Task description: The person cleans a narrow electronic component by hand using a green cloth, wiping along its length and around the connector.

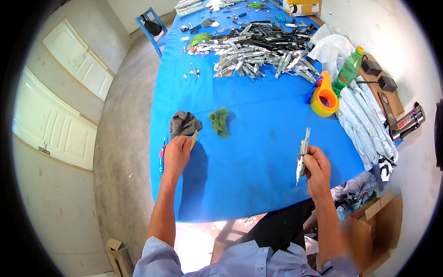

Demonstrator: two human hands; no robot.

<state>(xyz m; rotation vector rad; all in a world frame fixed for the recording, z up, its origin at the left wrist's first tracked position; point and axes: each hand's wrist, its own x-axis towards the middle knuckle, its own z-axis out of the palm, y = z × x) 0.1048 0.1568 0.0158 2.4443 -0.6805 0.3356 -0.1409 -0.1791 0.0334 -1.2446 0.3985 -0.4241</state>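
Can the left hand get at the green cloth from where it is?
Probably yes: the green cloth lies a little ahead and to the right of the left hand, with nothing standing between them. The tan piece it holds might hinder a grasp.

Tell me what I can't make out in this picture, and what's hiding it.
Head view: the left hand covers part of the slim beige piece it holds.
Head view: the right hand covers part of the slim silver tool it holds.
Head view: the heap of slender silver and black tools buries its own lower pieces.
Head view: the top edge cuts off the blue-covered table's far end.
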